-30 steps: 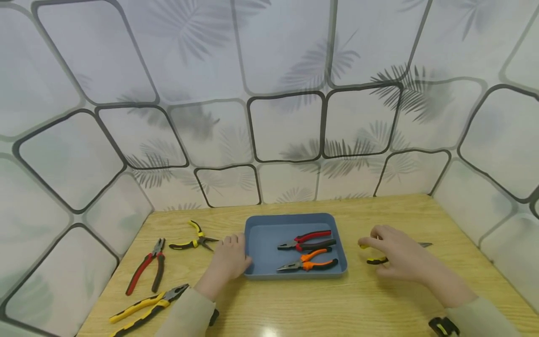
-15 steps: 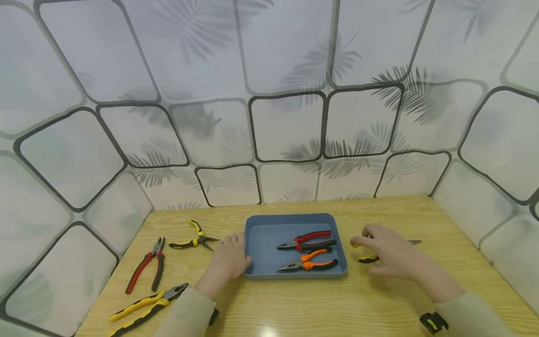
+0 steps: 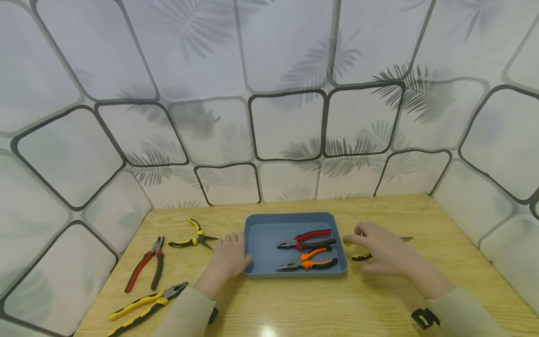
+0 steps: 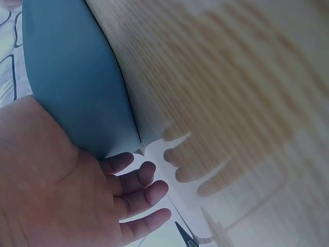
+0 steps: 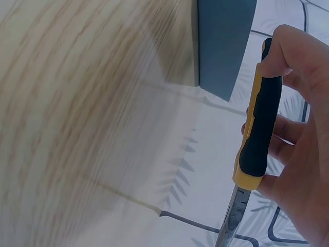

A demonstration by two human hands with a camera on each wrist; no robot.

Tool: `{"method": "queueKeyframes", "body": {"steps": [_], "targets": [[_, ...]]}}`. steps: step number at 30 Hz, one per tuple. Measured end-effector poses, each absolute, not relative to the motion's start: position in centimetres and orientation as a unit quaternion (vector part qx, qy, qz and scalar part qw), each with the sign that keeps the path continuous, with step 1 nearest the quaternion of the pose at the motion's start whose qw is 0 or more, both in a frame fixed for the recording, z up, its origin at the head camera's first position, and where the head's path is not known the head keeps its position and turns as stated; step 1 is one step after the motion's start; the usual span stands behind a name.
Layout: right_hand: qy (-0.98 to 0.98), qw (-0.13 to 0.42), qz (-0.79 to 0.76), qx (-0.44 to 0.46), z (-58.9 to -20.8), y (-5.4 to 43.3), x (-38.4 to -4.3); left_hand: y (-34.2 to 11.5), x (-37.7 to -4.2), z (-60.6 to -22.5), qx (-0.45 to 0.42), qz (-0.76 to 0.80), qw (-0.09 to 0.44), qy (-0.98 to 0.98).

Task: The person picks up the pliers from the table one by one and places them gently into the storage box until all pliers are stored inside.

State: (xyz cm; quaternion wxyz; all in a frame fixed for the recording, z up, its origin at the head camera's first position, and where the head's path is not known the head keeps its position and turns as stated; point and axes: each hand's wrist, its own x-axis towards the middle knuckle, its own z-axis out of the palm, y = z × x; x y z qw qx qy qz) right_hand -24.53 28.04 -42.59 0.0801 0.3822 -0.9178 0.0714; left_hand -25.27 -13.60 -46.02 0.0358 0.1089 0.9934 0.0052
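Note:
My right hand (image 3: 387, 252) grips needle-nose pliers (image 5: 262, 118) with yellow and black handles, thumb and fingers around the handles. In the head view the handle ends point toward the blue tray (image 3: 263, 243), close to its right side, and the pointed tip shows beyond the hand. My left hand (image 3: 229, 255) rests at the tray's left side, palm against the outer wall in the left wrist view, fingers loosely extended. Inside the tray lie pliers with red and black handles (image 3: 300, 245) and needle-nose pliers with orange and black handles (image 3: 306, 265), both toward the right.
On the wooden table (image 3: 311, 309), left of the tray, lie small yellow-and-black pliers (image 3: 196, 241), red-and-black pliers (image 3: 152, 257) and larger yellow-and-black pliers (image 3: 162, 300). The small ones have their tips near the left hand. A patterned wall covering (image 3: 286, 126) encloses the back and sides.
My right hand has moved left toward the tray, carrying the needle-nose pliers. The left hand and the tray have stayed put.

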Motion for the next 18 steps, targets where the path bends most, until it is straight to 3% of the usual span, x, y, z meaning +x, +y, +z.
{"method": "queueKeyframes", "body": {"steps": [18], "targets": [[-0.902, 0.117, 0.072, 0.41, -42.5, 26.7, -25.3, -13.6, -25.4, -46.0, 0.104, 0.006, 0.049, 0.993]]}}
